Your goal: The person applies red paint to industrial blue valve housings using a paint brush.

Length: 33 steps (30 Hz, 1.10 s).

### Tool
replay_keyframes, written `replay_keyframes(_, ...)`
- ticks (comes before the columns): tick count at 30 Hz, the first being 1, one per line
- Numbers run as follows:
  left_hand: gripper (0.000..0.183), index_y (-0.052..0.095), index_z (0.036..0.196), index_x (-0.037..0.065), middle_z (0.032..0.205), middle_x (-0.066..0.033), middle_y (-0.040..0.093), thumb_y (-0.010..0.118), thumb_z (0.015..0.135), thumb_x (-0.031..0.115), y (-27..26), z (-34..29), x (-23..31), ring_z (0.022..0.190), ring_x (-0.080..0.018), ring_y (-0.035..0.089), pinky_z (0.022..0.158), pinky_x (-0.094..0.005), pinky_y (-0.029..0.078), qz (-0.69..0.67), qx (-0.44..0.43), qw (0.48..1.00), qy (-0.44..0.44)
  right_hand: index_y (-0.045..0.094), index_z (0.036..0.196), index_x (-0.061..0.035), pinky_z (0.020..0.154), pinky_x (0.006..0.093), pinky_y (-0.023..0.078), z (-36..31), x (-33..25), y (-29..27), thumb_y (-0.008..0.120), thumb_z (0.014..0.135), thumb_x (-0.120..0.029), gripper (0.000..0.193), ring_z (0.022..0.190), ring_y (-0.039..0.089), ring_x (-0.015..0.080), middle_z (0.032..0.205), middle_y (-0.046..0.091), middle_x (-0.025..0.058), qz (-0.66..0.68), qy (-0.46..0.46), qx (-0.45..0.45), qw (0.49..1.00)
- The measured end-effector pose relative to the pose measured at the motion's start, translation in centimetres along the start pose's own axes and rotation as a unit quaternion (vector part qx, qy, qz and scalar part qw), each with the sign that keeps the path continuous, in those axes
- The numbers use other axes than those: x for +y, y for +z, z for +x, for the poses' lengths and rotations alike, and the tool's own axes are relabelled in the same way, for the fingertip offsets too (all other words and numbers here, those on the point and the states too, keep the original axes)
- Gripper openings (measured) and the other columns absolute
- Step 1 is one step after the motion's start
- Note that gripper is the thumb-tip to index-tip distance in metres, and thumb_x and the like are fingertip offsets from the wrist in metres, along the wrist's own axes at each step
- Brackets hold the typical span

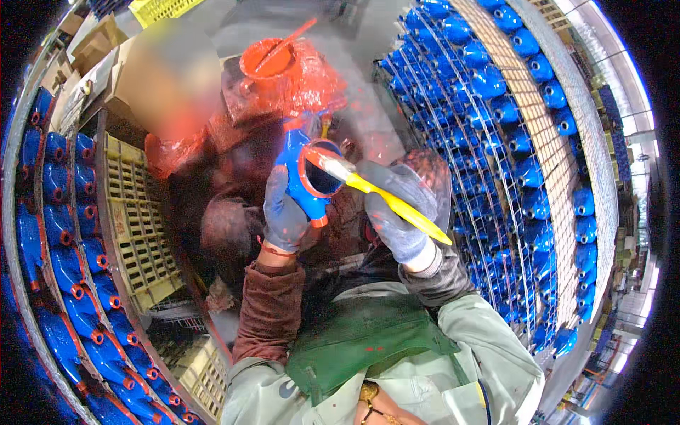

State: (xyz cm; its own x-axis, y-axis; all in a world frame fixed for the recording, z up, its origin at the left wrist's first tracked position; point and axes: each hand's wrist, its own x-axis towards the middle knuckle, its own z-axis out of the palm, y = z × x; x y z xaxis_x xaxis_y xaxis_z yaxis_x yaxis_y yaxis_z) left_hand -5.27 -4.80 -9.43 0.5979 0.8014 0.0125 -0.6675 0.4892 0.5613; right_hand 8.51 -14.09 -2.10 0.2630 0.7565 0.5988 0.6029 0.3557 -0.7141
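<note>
Between racks (531,113), left fingers (277,187) clasp a blue casing (295,168), right fingers (380,177) pinch a brush (398,203) whose slip could smear it.

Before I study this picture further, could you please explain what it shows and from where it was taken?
There is no machine: this is the view of a fisheye camera worn on a person's head, looking down, so straight edges bend. The wearer's gloved left hand holds a blue hollow fitting with orange rims. The gloved right hand holds a yellow paintbrush, its head over the fitting's round opening. Beyond, a red container with a stick seems to stand on a red-covered support. More blue fittings line both sides.
</note>
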Motion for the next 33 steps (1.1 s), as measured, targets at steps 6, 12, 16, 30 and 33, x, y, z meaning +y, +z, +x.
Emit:
replay_keyframes(6, 0.061, 0.046, 0.132, 0.001, 0.126, -0.0139, 0.057, 0.042, 0.094, 0.048, 0.1, -0.1, -0.2, 0.115, -0.0278, 0.055, 0.101, -0.0434, 0.042, -0.033, 0.017, 0.999, -0.025, 0.069, 0.1, -0.0114, 0.049, 0.0342, 0.041, -1.3, 1.0, 1.4, 0.074, 0.059, -0.005, 0.042, 0.053, 0.054, 0.0206, 0.063, 0.056, 0.0011, -0.061, -0.065, -0.049, 0.995)
replay_keyframes(12, 0.063, 0.045, 0.134, 0.0, 0.129, -0.0146, 0.055, 0.044, 0.093, 0.049, -0.5, -0.5, -0.2, 0.115, -0.0287, 0.055, 0.101, -0.0447, 0.043, -0.068, 0.058, 0.996, 0.011, 0.069, 0.091, -0.0137, 0.051, 0.0317, 0.038, -1.4, 2.4, -2.4, 0.073, 0.059, -0.01, 0.033, 0.053, 0.054, 0.0176, 0.065, 0.056, -0.002, -0.08, -0.189, -0.108, 0.973)
replay_keyframes(16, 0.069, 0.043, 0.134, -0.003, 0.13, -0.018, 0.053, 0.044, 0.092, 0.053, -1.5, -0.4, -0.1, 0.121, -0.0317, 0.052, 0.105, -0.0464, 0.04, -0.05, 0.031, 0.998, -0.028, 0.073, 0.086, -0.0044, 0.061, 0.0349, 0.041, 3.4, 3.1, -4.3, 0.068, 0.077, -0.028, 0.026, 0.063, 0.053, 0.0208, 0.074, 0.063, 0.0073, 0.039, -0.2, -0.119, 0.972)
replay_keyframes(30, 0.063, 0.05, 0.129, -0.001, 0.126, -0.0177, 0.058, 0.046, 0.093, 0.05, -3.4, -0.5, -0.4, 0.114, -0.0332, 0.057, 0.101, -0.0486, 0.045, -0.097, 0.058, 0.992, -0.053, 0.072, 0.087, -0.0024, 0.065, 0.0365, 0.043, 6.7, 3.9, -4.3, 0.067, 0.076, -0.025, 0.025, 0.067, 0.056, 0.023, 0.075, 0.068, 0.0086, 0.073, -0.11, -0.153, 0.979)
replay_keyframes(33, 0.065, 0.047, 0.132, 0.0, 0.126, -0.0178, 0.058, 0.045, 0.093, 0.052, -3.7, -0.6, -0.5, 0.114, -0.034, 0.057, 0.098, -0.0498, 0.046, -0.079, 0.038, 0.996, -0.035, 0.071, 0.088, 0.0002, 0.064, 0.0349, 0.043, 4.7, 3.1, -2.8, 0.063, 0.08, -0.031, 0.034, 0.069, 0.056, 0.0228, 0.082, 0.07, 0.0107, 0.064, 0.033, -0.111, 0.991)
